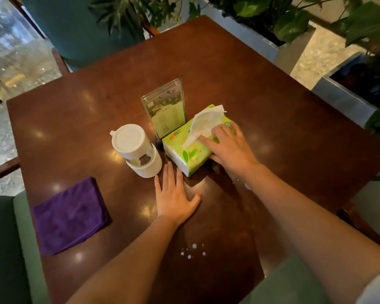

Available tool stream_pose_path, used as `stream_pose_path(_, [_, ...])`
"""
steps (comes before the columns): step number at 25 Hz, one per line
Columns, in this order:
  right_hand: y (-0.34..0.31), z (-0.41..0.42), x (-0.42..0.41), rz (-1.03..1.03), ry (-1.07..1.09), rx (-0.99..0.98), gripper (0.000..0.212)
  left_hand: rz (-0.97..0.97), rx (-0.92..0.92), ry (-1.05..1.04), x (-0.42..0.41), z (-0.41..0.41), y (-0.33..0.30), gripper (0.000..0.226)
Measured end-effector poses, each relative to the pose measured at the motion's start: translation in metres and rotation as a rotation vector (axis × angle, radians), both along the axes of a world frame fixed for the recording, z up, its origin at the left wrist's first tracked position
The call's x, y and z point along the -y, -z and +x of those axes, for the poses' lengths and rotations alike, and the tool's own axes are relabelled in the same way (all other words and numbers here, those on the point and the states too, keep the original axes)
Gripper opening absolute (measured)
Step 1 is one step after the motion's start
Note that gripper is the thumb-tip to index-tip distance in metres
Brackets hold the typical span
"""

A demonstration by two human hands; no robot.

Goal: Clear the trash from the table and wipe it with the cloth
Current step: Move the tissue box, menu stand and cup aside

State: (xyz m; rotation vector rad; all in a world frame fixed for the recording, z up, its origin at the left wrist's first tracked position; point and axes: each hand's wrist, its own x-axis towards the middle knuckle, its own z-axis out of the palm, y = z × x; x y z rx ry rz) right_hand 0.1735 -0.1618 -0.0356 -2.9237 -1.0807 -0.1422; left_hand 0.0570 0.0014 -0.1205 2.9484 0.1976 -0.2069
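Head view, items listed largest first.

Table [272,88]: dark polished wood, hard and glossy; a cloth should slide easily across it.

Cloth [69,216]: purple, folded square, lying flat near the left edge toward the near-left corner. Soft, light and limp by the look of it; best pinched at a folded edge or gathered under a flat palm.

Tissue pack [185,148]: green soft-wrapped pack at the surface's centre, one white tissue [203,123] standing out of its slot. Likely light and squashy; the tissue is thin and would tear if pulled sideways.

Menu stand [166,108]: clear acrylic, upright, just behind the pack. Rigid, probably easy to tip.

White container [136,150]: lidded, just left of the pack, leaning in this wide-angle view.

Right hand [228,145]: resting on the pack's right end, fingers curled at the base of the tissue and apparently pinching it.

Left hand [173,194]: flat on the bare wood just in front of the pack and container, fingers spread, holding nothing.

White droplets or crumbs [193,251]: small scatter near the near edge, between the forearms. Too small to pinch; wiping suits them.
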Motion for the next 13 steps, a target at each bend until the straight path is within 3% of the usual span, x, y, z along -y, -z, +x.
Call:
stream_pose_path(4, [-0.008, -0.007, 0.014, 0.124, 0.006, 0.103, 0.049, 0.038, 0.000, -0.012, -0.001, -0.001, 0.003, 0.097])
stream_pose_path(8, [-0.007, -0.003, 0.039, 0.123, 0.175, 0.059, 0.044, 0.047, -0.034, 0.044, -0.001, 0.001, 0.000, 0.084])
stream_pose_path(13, [-0.017, 0.035, 0.098, 0.142, 0.431, 0.077, 0.049, 0.044, -0.032, 0.045, 0.000, 0.004, 0.004, 0.084])
